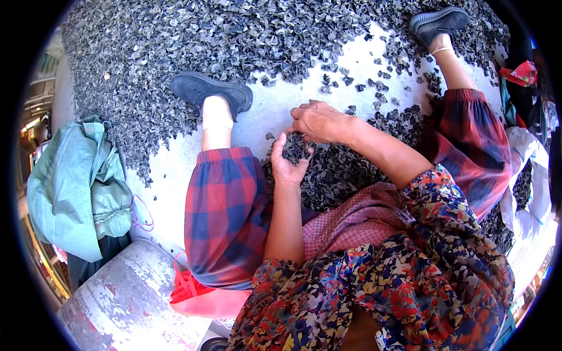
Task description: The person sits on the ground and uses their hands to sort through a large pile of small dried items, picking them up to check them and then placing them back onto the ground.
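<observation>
Dried black fungus pieces (327, 175) lie heaped between my legs. My left hand (287, 170) is cupped palm up at the left edge of this heap, with a small clump of the pieces (294, 149) resting inside its curved fingers. Just above and to the right, my right hand (322, 123) is bent over with curled fingers, close to the left fingertips. Its fingertips point down and away from me, so whether they pinch a piece is hidden.
A wide layer of the same pieces (131, 48) covers the pale floor (268, 101) ahead, around my dark shoes (215, 90). At left stand a green woven sack (61, 184) and a worn metal drum (123, 285), near a red bag (210, 302). A white sack (533, 188) lies right.
</observation>
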A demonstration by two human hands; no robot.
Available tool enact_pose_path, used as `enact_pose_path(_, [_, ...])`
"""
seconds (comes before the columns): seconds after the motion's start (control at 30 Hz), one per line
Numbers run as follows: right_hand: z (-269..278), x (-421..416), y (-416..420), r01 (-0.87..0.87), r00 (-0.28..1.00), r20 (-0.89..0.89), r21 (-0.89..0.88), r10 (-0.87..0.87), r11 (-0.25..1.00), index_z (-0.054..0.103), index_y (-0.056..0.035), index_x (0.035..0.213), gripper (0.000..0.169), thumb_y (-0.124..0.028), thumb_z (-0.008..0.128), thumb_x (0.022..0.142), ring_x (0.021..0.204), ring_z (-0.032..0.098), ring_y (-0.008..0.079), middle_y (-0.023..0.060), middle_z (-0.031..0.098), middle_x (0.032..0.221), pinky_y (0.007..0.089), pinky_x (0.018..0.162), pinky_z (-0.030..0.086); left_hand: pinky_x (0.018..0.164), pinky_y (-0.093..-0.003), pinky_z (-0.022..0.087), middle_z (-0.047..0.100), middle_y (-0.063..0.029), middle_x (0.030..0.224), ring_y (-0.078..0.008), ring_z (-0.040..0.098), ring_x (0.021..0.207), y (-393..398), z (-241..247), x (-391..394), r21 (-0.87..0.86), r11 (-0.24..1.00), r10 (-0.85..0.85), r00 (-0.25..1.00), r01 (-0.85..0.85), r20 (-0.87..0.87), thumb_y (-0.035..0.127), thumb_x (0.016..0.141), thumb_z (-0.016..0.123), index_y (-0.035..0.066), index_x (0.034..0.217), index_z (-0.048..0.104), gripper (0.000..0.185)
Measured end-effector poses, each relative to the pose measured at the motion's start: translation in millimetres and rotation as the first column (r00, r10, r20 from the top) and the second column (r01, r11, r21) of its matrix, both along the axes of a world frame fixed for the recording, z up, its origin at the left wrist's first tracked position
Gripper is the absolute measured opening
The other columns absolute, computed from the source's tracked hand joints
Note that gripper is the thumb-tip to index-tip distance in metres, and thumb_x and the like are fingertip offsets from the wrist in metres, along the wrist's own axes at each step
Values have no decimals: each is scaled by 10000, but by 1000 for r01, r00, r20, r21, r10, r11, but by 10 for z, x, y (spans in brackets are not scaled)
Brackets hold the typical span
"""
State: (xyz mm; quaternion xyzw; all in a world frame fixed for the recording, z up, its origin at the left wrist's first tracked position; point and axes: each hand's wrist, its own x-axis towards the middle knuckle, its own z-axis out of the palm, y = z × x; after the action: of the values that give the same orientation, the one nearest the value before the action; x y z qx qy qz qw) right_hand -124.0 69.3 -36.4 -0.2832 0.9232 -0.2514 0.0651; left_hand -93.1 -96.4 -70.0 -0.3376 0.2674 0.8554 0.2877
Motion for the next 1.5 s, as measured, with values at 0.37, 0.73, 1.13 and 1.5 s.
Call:
enact_pose_path(0.37, [-437, -953, -179, 80, 986, -165, 485, 2, 871, 566, -214, 1223, 350, -228, 485, 884, 1347, 299, 190, 47, 429, 1397, 464, 1021, 250, 644, -379, 453, 609, -115, 1072, -251, 576, 829, -47, -143, -9, 11, 1000, -22, 997, 23, -75, 268, 832, 586, 91, 1001, 599, 245])
enact_pose_path(0.73, [-414, 411, 948, 607, 762, -52, 402, -645, 685, 463, -274, 1321, 504, -384, 597, 847, 1351, 216, 385, 120, 213, 1491, 621, 956, 355, 643, -383, 449, 611, -118, 1069, -250, 576, 832, 8, -135, 19, 24, 997, -72, 993, 75, -93, 269, 850, 572, 83, 1009, 603, 247])
enact_pose_path(1.13, [-51, 1420, 299, 521, 853, -72, 88, -516, 849, 584, -103, 1128, 340, -171, 607, 795, 1110, 502, 274, 113, 524, 1242, 386, 885, 428, 632, -375, 446, 614, -112, 1068, -240, 586, 821, 34, -93, 21, 10, 995, -103, 991, 104, -87, 275, 849, 582, 90, 1022, 601, 254])
enact_pose_path(1.5, [-113, 1361, 429, 540, 841, 33, -115, -540, 834, 606, -140, 1027, 199, -208, 584, 841, 659, 657, 233, 71, 651, 792, 376, 487, 515, 646, -381, 451, 610, -121, 1094, -238, 587, 826, 40, -109, 67, 30, 987, -152, 983, 156, -105, 292, 855, 569, 85, 1033, 602, 275])
